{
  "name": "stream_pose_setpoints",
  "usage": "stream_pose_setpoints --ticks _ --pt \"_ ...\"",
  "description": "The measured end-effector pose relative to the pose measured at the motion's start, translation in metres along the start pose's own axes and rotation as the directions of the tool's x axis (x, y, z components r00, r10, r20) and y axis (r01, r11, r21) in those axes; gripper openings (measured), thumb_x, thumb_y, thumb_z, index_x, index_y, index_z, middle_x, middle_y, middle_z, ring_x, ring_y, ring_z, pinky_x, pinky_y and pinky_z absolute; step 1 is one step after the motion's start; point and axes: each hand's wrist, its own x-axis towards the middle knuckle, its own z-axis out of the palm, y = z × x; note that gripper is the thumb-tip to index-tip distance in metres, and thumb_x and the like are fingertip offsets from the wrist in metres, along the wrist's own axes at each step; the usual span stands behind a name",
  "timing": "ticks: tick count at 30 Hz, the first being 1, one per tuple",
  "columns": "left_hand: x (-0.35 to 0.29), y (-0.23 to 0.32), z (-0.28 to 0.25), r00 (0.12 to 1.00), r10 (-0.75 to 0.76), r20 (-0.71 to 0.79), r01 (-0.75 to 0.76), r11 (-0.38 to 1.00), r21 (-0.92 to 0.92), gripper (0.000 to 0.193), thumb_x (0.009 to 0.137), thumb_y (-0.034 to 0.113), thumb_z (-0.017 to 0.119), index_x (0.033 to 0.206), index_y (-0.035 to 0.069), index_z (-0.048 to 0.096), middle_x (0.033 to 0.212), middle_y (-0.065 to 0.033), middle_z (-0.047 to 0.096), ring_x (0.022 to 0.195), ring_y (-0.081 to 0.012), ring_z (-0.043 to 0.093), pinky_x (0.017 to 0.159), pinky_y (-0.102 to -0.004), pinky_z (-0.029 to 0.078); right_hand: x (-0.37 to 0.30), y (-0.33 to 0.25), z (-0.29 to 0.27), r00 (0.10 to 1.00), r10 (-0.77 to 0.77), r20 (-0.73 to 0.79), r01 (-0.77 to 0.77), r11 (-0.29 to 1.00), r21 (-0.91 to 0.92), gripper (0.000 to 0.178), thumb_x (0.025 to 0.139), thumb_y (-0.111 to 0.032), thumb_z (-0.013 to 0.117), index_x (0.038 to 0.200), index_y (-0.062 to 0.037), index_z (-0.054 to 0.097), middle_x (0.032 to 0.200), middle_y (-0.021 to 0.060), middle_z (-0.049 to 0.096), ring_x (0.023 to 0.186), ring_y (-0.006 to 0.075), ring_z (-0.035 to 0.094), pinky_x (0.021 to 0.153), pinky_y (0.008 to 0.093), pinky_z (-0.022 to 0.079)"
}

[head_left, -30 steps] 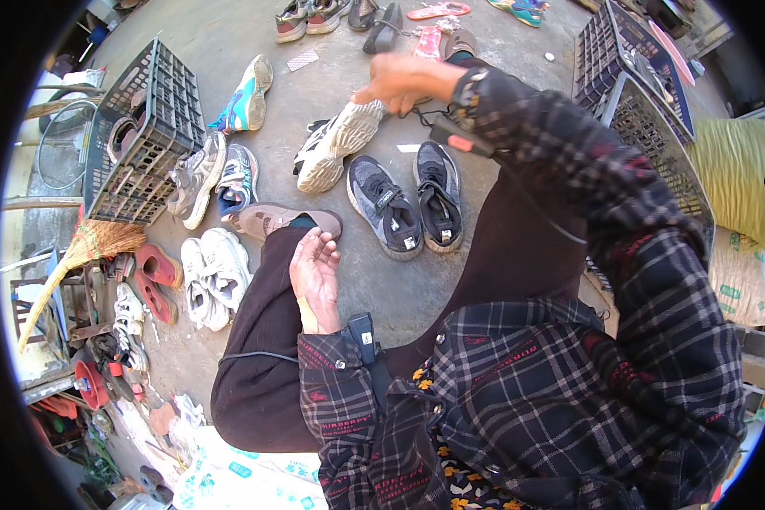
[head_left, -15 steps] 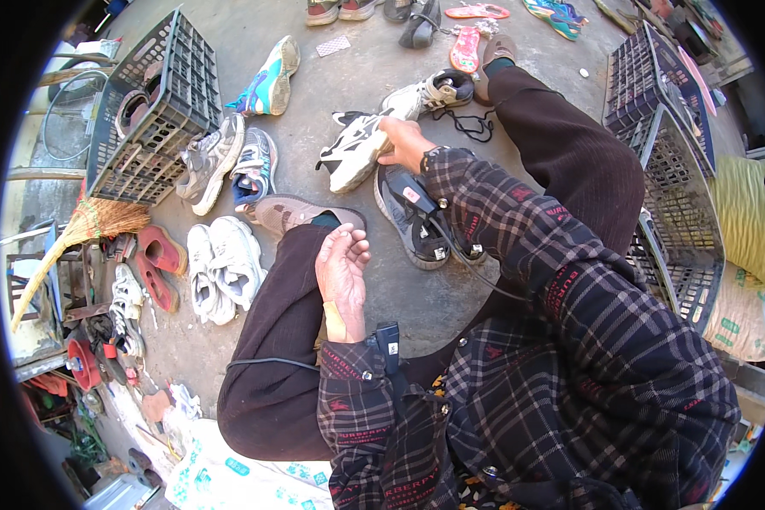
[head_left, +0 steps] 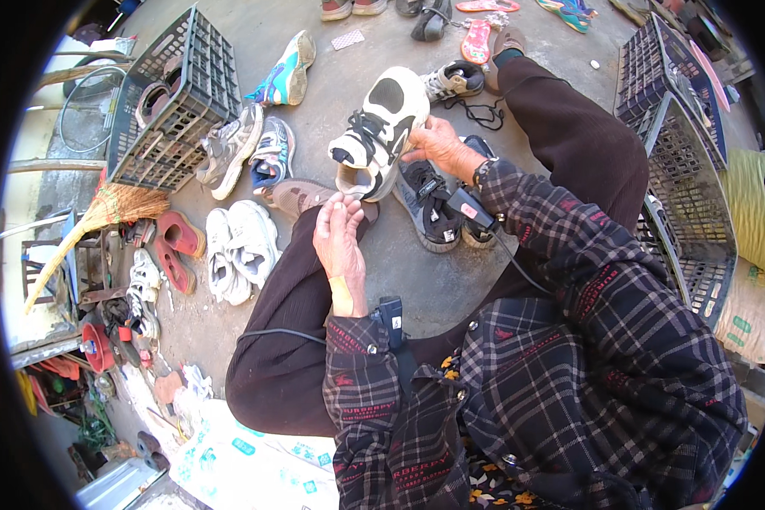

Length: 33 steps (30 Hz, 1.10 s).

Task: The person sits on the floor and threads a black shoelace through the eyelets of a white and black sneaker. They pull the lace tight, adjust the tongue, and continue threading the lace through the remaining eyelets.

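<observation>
Right hand [head_left: 442, 146] is gripping the white-and-black sneaker [head_left: 386, 129] by its side, between the legs [head_left: 289, 293], apparently so the collar is facing bodyward. Left hand [head_left: 340, 245] is hovering, empty, half-curled near the heel; contact unclear.

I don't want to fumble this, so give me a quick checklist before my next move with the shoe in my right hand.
1. Right hand gripping the white-and-black shoe: ok.
2. Shoe's opening turned toward you: ok.
3. Left hand free of other things: ok, palm up.
4. Left hand touching the shoe: cannot tell, they're close at the heel.
5. Dark cord gathered up: not ok, lying loose beyond the right hand.
</observation>
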Motion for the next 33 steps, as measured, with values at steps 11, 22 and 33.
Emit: stream_pose_setpoints --ticks 11,22,33 --pt "-0.009 0.013 0.008 0.99 -0.028 0.14 0.068 0.954 -0.293 0.053 0.091 0.045 0.038 0.115 -0.003 0.045 0.113 -0.0148 0.051 0.107 -0.0282 0.049 0.092 -0.0443 0.04 -0.073 -0.029 0.03 0.994 -0.06 0.092 0.075 0.983 -0.169 0.039 0.076 -0.006 0.052 0.113 0.0052 0.046 0.105 0.012 0.055 0.087 0.0207 0.06 0.068 0.0308 0.054" --pt "-0.023 0.011 0.01 0.93 -0.18 0.319 0.332 0.782 -0.527 0.031 0.078 0.01 0.057 0.108 0.0 0.052 0.106 -0.0093 0.058 0.105 -0.0236 0.051 0.098 -0.0437 0.032 -0.098 -0.02 0.029 0.967 -0.14 0.214 0.178 0.969 -0.171 0.043 0.08 -0.01 0.053 0.119 0.002 0.043 0.113 0.0088 0.053 0.095 0.0162 0.056 0.072 0.0302 0.052" --pt "-0.024 0.002 0.007 0.97 -0.063 0.234 0.164 0.88 -0.445 0.028 0.077 0.005 0.055 0.104 0.0 0.051 0.099 -0.0081 0.058 0.093 -0.0198 0.055 0.088 -0.0345 0.041 -0.089 0.0 0.029 0.983 -0.059 0.172 0.079 0.991 -0.11 0.04 0.08 -0.013 0.052 0.117 0.001 0.046 0.111 0.0085 0.054 0.096 0.0177 0.056 0.067 0.0306 0.053"
